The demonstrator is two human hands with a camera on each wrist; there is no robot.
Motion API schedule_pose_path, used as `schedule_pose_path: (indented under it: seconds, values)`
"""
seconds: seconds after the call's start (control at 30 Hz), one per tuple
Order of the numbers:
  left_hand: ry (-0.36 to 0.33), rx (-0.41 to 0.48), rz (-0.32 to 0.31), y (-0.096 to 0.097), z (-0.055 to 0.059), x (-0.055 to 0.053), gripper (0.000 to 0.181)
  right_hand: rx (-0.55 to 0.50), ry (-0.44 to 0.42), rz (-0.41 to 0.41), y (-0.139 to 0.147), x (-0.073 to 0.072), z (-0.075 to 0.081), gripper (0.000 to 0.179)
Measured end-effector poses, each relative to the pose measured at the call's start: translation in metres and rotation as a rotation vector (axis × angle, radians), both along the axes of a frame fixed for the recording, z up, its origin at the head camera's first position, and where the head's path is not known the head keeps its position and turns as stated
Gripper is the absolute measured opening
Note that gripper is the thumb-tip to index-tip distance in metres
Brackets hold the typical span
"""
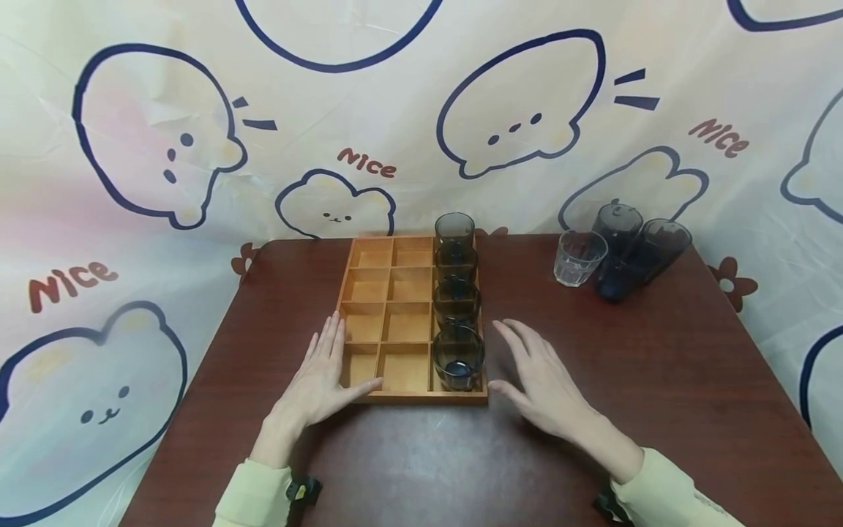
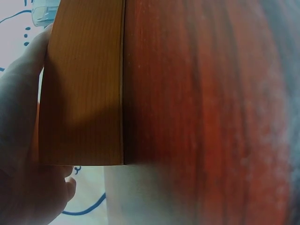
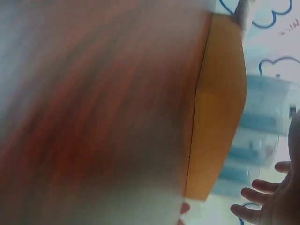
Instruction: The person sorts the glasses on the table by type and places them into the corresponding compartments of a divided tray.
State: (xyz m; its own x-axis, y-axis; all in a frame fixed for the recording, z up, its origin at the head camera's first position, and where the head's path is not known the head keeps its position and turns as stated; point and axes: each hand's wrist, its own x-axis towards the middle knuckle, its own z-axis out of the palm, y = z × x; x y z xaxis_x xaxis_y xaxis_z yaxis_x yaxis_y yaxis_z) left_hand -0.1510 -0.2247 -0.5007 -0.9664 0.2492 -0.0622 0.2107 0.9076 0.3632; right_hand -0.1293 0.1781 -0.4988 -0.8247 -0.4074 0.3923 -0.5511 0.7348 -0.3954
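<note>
We have a light-brown wooden compartment box (image 1: 405,399) on the dark reddish-brown wooden counter (image 1: 428,468), its right-hand column filled by four smoky see-through glasses (image 1: 456,301), one to a compartment. The other two columns carry none. Our left hand (image 1: 315,388) lies along the box's left side, fingers straight, thumb spread wide over the near edge. Our right hand (image 1: 543,380) is just beside the right side, fingers loosely spread, thumb well away from them, holding nothing.

We judge the step in hand to be steadying or squaring the box between two palms. The next move probably calls for bringing the right hand flat against that side and pressing evenly, so the glasses stay put. Well apart, at the far right, stand a clear faceted glass (image 1: 578,260) and some taller dark glasses (image 1: 632,256).
</note>
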Motion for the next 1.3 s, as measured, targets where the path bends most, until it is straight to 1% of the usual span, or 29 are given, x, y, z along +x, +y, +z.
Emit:
schedule_pose_path:
  seconds: [0.07,0.17,0.4,0.6,0.7,0.8,0.87,0.93,1.1,1.23,1.3]
  values:
    - [0.004,0.001,-0.003,0.0,0.0,0.0,0.135,-0.008,0.031,-0.006,0.013,-0.001,0.001,0.086]
    - [0.012,0.003,-0.006,0.001,-0.001,0.0,0.134,-0.013,0.061,-0.041,0.034,-0.004,0.001,0.082]
    - [0.019,0.003,-0.001,0.002,-0.002,0.003,0.134,-0.001,0.103,-0.146,0.08,-0.006,0.0,0.085]
    - [0.018,0.001,0.001,0.002,-0.002,0.004,0.133,-0.011,0.109,-0.192,0.106,-0.003,-0.006,0.09]
    - [0.015,0.004,0.003,0.001,-0.002,0.004,0.133,-0.048,0.066,-0.218,0.115,-0.004,-0.009,0.095]
    - [0.016,0.006,0.005,0.0,-0.002,0.004,0.132,-0.131,-0.025,-0.258,0.124,-0.008,-0.01,0.098]
    - [0.019,0.005,0.004,0.0,-0.002,0.004,0.132,-0.191,-0.093,-0.289,0.133,-0.011,-0.01,0.096]
    - [0.019,0.003,0.004,0.0,-0.002,0.004,0.133,-0.233,-0.133,-0.319,0.142,-0.014,-0.01,0.095]
    - [0.017,-0.002,0.009,0.0,-0.002,0.003,0.134,-0.293,-0.152,-0.382,0.162,-0.023,-0.009,0.098]
    - [0.012,0.003,0.01,-0.001,-0.001,0.003,0.134,-0.31,-0.182,-0.422,0.175,-0.031,-0.008,0.101]
    - [0.011,0.003,0.01,-0.001,-0.001,0.003,0.135,-0.311,-0.197,-0.428,0.18,-0.037,-0.007,0.103]
